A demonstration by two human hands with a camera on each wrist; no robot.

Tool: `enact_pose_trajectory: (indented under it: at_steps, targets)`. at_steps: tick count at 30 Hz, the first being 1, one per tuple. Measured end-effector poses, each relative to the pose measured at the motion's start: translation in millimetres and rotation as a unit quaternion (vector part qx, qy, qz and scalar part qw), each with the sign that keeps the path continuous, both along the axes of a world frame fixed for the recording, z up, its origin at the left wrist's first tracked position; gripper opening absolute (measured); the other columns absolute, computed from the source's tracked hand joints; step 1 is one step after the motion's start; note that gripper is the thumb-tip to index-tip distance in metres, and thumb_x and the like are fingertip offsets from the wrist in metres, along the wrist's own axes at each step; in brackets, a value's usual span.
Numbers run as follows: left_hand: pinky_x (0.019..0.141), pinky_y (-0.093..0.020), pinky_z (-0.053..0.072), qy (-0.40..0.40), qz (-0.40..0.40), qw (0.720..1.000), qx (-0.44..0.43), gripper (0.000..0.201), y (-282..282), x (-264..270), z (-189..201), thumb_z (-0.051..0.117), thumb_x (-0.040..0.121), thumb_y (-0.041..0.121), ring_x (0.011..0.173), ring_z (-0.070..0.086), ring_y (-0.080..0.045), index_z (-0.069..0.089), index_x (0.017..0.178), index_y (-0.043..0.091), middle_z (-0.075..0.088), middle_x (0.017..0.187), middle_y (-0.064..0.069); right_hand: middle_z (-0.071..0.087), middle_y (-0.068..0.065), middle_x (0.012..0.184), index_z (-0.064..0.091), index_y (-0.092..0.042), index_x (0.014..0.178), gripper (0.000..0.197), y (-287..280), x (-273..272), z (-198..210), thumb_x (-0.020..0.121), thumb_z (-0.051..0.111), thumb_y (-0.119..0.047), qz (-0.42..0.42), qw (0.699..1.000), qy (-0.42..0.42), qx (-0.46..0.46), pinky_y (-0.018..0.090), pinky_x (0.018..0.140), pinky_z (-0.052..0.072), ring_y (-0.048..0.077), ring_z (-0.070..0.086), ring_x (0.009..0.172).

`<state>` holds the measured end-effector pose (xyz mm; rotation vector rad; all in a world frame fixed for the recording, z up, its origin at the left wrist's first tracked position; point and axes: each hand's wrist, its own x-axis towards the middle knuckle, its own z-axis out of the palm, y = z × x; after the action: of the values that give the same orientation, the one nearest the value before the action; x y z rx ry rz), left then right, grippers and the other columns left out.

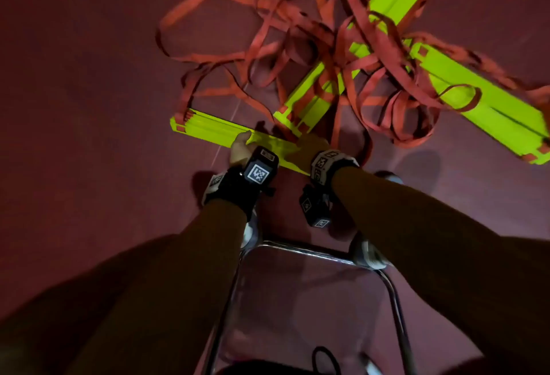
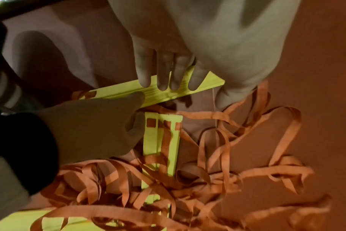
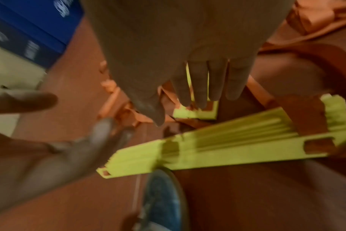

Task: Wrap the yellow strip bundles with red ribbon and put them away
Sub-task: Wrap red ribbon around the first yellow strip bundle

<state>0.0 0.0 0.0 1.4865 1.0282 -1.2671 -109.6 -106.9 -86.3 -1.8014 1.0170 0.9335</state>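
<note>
The nearest yellow strip bundle (image 1: 208,132) lies flat on the reddish floor, with red ribbon threaded through a slot at its left end. My left hand (image 1: 241,144) lies over its middle, and its straight fingers (image 2: 162,78) rest on the top face. My right hand (image 1: 311,144) is at the bundle's right end with its fingers (image 3: 203,87) straight, touching the bundle (image 2: 117,93) from the side. Loose red ribbon (image 1: 297,38) is tangled across more yellow bundles (image 1: 309,100) (image 1: 482,100) beyond.
A metal chair frame (image 1: 297,251) stands below my arms, with my shoes (image 1: 369,255) (image 3: 162,195) on the floor beside it. A blue box (image 3: 36,28) shows at the left in the right wrist view. Bare floor lies to the left of the ribbon.
</note>
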Motion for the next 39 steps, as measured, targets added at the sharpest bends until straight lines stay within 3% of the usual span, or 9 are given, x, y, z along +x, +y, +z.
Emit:
enact_pose_trajectory:
  at_steps: [5,10,20,25,28,32,33,36,39]
  targets:
    - [0.068,-0.030,0.037,0.003,0.026,0.999,-0.033,0.052,10.2,-2.1,-35.5,0.029,0.108,0.036,0.050,0.057,-0.011,0.055,0.067,0.021,0.052,0.042,0.009,0.038,0.016,0.151,0.033,-0.012,0.153,0.091,16.5,-15.5,-28.7,0.083,0.075,-0.054,-0.002,0.999,0.021,-0.046,0.048,0.109,0.040,0.037,0.038,0.139]
    - [0.073,-0.034,0.042,-0.023,-0.003,1.000,0.015,0.036,1.7,-0.1,-49.4,0.037,0.105,0.031,0.070,0.044,-0.020,0.038,0.071,0.020,0.038,0.076,-0.003,0.036,0.014,0.146,0.027,-0.014,0.153,0.100,29.6,-25.2,-58.8,0.078,0.078,-0.056,0.081,0.993,0.027,-0.082,0.051,0.107,0.038,0.038,0.037,0.136]
    - [0.070,-0.034,0.044,-0.011,0.006,0.999,0.031,0.031,5.9,0.6,-62.5,0.046,0.103,0.033,0.071,0.050,-0.020,0.046,0.076,0.018,0.047,0.076,-0.003,0.045,0.019,0.140,0.052,-0.008,0.134,0.034,27.2,-26.5,-77.1,0.103,0.045,-0.016,0.131,0.982,0.029,-0.130,0.048,0.092,0.047,0.040,0.043,0.131]
    - [0.089,-0.032,0.049,-0.043,-0.045,0.998,0.015,0.038,6.1,12.6,-66.3,0.036,0.101,0.036,0.083,0.062,-0.019,0.065,0.080,0.023,0.064,0.078,0.014,0.058,0.017,0.134,0.042,-0.017,0.146,0.049,9.4,-16.8,-54.5,0.099,0.057,-0.024,0.091,0.996,0.000,0.008,0.045,0.091,0.048,0.039,0.059,0.119]
    - [0.053,-0.019,0.048,-0.046,-0.049,0.996,-0.058,0.022,-6.2,15.3,-38.8,0.039,0.096,0.029,0.054,0.062,-0.018,0.051,0.085,0.015,0.059,0.070,0.003,0.061,0.018,0.129,0.032,-0.020,0.152,0.070,-3.7,-7.0,-27.2,0.092,0.067,-0.024,0.075,0.997,-0.025,0.018,0.044,0.089,0.050,0.039,0.061,0.115]
    - [0.067,-0.022,0.052,0.014,-0.088,0.995,-0.035,0.026,-1.8,26.9,-65.2,0.072,0.088,0.042,0.070,0.069,-0.003,0.067,0.101,0.020,0.063,0.074,0.016,0.064,0.010,0.125,0.041,-0.025,0.146,0.071,-15.4,8.1,21.4,0.081,0.069,-0.017,-0.026,0.994,-0.104,0.026,0.039,0.085,0.054,0.033,0.065,0.109]
    - [0.062,-0.017,0.053,0.025,-0.081,0.995,-0.055,0.010,-16.6,29.0,-33.3,0.067,0.096,0.034,0.068,0.069,0.006,0.065,0.101,0.026,0.064,0.065,0.020,0.063,0.010,0.130,0.042,-0.024,0.146,0.071,-15.4,14.6,37.3,0.080,0.067,-0.018,-0.038,0.990,-0.134,0.015,0.039,0.092,0.053,0.033,0.063,0.115]
    - [0.049,-0.014,0.052,-0.071,-0.096,0.988,-0.100,0.036,-54.6,30.3,64.3,0.042,0.109,0.033,0.036,0.053,0.003,0.044,0.074,0.022,0.051,0.041,0.012,0.059,0.008,0.139,0.049,-0.025,0.139,0.056,-17.2,35.9,78.4,0.085,0.064,-0.022,-0.073,0.976,-0.206,-0.003,0.038,0.102,0.047,0.028,0.057,0.124]
    - [0.069,-0.017,0.057,-0.149,-0.116,0.975,-0.118,0.040,-69.4,39.1,130.6,0.068,0.094,0.047,0.054,0.059,-0.010,0.040,0.076,0.025,0.051,0.057,0.008,0.056,0.001,0.116,0.045,-0.036,0.087,0.026,-25.0,52.3,137.0,0.095,0.059,-0.016,-0.082,0.965,-0.250,0.013,0.030,0.095,0.046,0.016,0.053,0.104]
